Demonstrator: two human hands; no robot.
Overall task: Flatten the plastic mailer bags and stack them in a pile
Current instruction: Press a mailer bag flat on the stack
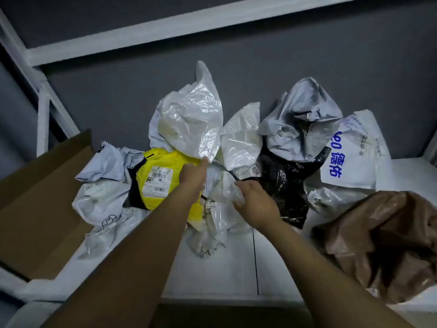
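Two bare forearms reach from the near edge over a white table [212, 268]. A cardboard box [40, 204] stands open at the near left, and a crumpled brown bag [383, 242] lies at the near right. In the middle, the right hand [256, 202] curls its fingers into a crumpled white mailer [220, 216] lying on the table. Just left and a little farther, the left hand [192, 176] pinches the lower corner of a translucent white bag [191, 121], which stands up above the heap. A yellow mailer [158, 181] lies beside that hand, with grey-white mailers [101, 192] farther left. To the right are a black bag [283, 185], a grey mailer [302, 119] and a white bag with blue print [350, 159]. A grey wall [118, 91] closes the far side.
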